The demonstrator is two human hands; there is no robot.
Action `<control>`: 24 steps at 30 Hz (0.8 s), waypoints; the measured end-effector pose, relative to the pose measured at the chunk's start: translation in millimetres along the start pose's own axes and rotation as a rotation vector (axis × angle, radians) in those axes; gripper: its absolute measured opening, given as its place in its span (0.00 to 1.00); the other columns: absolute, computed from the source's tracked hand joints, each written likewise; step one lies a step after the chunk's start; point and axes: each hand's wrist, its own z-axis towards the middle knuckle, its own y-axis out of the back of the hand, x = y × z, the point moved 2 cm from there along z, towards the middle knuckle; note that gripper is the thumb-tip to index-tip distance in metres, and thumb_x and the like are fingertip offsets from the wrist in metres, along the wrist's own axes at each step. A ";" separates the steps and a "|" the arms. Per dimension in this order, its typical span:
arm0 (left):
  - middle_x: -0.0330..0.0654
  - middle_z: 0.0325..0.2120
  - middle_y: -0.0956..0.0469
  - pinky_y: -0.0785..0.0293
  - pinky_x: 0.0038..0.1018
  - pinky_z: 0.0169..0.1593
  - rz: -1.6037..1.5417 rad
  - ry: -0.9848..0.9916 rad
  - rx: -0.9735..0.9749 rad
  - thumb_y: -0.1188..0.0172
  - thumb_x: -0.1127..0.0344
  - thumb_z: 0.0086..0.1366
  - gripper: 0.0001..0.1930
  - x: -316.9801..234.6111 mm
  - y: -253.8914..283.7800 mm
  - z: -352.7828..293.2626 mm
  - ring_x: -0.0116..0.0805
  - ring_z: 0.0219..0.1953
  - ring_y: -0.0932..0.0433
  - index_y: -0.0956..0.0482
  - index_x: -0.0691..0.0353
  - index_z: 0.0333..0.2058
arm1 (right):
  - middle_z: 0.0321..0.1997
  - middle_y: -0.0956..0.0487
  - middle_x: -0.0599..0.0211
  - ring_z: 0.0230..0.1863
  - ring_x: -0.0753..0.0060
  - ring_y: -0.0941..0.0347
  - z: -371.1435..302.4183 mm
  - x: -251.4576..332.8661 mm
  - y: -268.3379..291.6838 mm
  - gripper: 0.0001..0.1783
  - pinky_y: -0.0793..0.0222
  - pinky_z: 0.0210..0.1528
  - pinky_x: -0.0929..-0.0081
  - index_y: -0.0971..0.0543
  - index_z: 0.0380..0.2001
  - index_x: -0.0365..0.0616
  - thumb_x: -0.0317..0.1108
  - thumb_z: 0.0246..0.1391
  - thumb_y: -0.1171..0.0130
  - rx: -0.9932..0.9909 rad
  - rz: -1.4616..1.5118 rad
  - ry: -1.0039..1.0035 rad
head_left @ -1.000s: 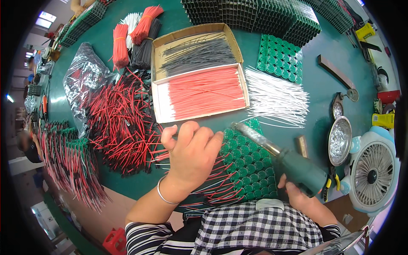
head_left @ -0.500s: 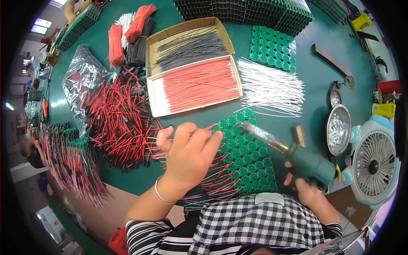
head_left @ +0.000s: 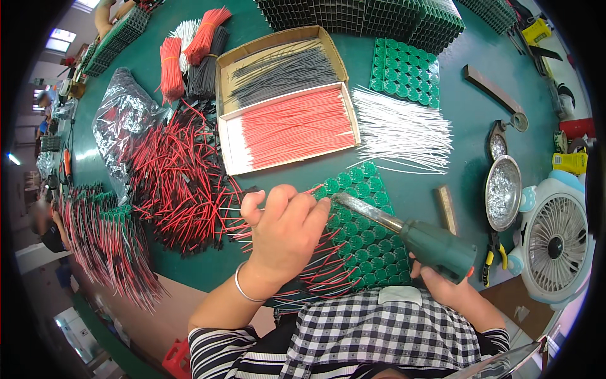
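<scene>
Leftward travels the green-handled soldering iron with a long grey metal barrel point(head_left: 439, 249): its tip now stands just beside the fingertips of the bare left hand point(head_left: 284, 230), which I keep almost where it was. I judge that tool and fingers share one working spot, at the upper left of the green panel of joined round circuit boards point(head_left: 372, 252), centre frame. I have the right hand point(head_left: 443, 285) wrapped around the handle; what the curled left fingers pinch, I cannot tell. Bare green tabletop point(head_left: 418, 189) opens right of the panel, bounded by a brown rectangular bar point(head_left: 445, 205) and, at frame right, a round silver metal bowl point(head_left: 488, 205).
</scene>
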 end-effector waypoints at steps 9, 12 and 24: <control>0.24 0.27 0.28 0.48 0.41 0.50 0.025 0.016 0.005 0.36 0.67 0.50 0.07 -1.1 0.7 2.7 0.28 0.38 0.31 0.18 0.47 0.29 | 0.37 0.22 0.61 0.32 0.67 0.25 4.9 4.8 3.9 0.19 0.29 0.39 0.70 0.26 0.45 0.37 0.24 0.48 0.50 0.107 -0.160 0.213; 0.25 0.27 0.28 0.48 0.40 0.49 0.026 0.017 0.001 0.36 0.67 0.50 0.07 -2.3 1.7 3.0 0.29 0.38 0.31 0.18 0.47 0.29 | 0.42 0.25 0.60 0.28 0.71 0.24 3.8 3.7 5.8 0.21 0.28 0.32 0.74 0.29 0.49 0.36 0.23 0.50 0.56 0.089 -0.019 0.209; 0.25 0.26 0.27 0.49 0.39 0.48 -0.009 -0.016 -0.007 0.35 0.67 0.49 0.07 -8.5 8.4 -2.3 0.28 0.37 0.30 0.17 0.48 0.30 | 0.45 0.25 0.59 0.28 0.69 0.24 -11.7 -13.0 14.7 0.24 0.28 0.37 0.70 0.30 0.52 0.38 0.24 0.49 0.55 0.134 0.081 0.116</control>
